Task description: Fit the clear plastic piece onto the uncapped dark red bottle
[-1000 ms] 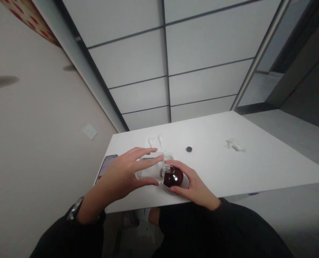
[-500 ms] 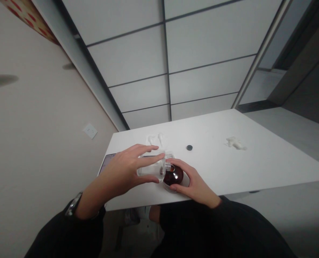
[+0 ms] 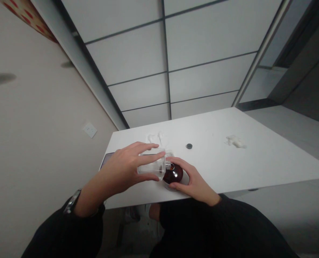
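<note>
The left grip (image 3: pixel 129 161) is closed around a clear bottle (image 3: pixel 150 168), pinching it between the thumb below and fingers laid along its upper side, while the right grip (image 3: pixel 193 179) curls round a rounded dark-brown bottle (image 3: pixel 173 174), thumb on the near side and fingers on the far side. The clear bottle lies tipped on its side in the left grip, its long axis running roughly level from that palm toward the right grip, its ridged neck (image 3: pixel 168 165) pointing right at the brown bottle's round opening; whether neck and rim touch cannot be told. The brown bottle stands with its opening upward, just beside the left grip's fingertips. Counted, there are two bottles in the hands, one in each, and one dark cap (image 3: pixel 189 146) on the white tabletop (image 3: pixel 215 168) beyond the right grip. Two small pale pieces (image 3: pixel 160 135) lie beyond the left grip's fingers, one phone (image 3: pixel 105 158) sits partly hidden behind the left grip, and one crumpled whitish item (image 3: pixel 235 141) rests well apart, beyond and to the right of the right grip
</note>
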Motion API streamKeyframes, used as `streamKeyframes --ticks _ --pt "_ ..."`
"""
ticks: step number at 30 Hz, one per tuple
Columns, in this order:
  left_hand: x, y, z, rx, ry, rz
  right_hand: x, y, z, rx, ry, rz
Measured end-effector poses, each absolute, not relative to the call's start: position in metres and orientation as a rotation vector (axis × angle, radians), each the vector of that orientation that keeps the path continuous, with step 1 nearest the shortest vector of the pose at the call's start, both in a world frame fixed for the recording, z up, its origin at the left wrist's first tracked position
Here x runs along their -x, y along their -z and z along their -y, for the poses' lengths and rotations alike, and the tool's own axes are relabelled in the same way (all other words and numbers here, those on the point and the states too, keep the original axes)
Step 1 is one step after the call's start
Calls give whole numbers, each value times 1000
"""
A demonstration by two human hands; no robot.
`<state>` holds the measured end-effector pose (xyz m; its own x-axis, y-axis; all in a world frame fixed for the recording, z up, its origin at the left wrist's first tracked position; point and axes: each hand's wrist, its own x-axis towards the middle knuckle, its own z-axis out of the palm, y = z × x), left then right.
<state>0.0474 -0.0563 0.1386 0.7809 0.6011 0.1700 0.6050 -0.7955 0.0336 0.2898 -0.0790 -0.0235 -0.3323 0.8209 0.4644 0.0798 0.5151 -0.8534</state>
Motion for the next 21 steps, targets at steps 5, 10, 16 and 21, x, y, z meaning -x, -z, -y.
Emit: streamKeyframes --ticks 5,10,16,21 --pt "-48 -139 56 2927 252 999 -290 24 79 760 -924 1752" --pt "-50 -142 56 2910 218 994 -290 24 79 760 -927 1753" --pt "-53 -146 56 2915 168 985 -290 24 79 738 -909 1751" --pt "-53 -145 56 2900 198 974 -290 23 79 738 -893 1753"
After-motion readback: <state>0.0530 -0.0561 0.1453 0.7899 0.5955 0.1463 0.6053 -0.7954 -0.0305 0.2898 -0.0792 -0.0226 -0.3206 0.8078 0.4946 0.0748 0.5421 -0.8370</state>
